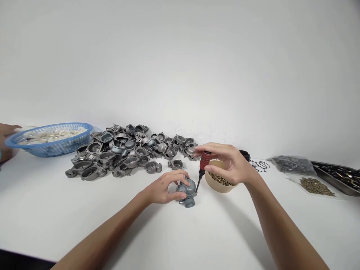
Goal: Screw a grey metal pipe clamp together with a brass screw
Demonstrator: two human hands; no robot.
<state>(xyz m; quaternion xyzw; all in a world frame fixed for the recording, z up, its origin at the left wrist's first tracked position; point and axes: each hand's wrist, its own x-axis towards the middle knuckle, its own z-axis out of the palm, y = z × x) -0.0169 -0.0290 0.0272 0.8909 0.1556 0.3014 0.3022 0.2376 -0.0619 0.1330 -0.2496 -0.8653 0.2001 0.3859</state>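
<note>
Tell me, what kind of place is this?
Probably a workshop or a factory bench. You can see a screwdriver with its tip on a metal part, a heap of more metal pieces, and a bowl of what look like screws.

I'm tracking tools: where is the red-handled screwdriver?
In the head view, the screwdriver is right of centre in the right hand, tip at the grey metal part, left of the beige bowl.
</note>
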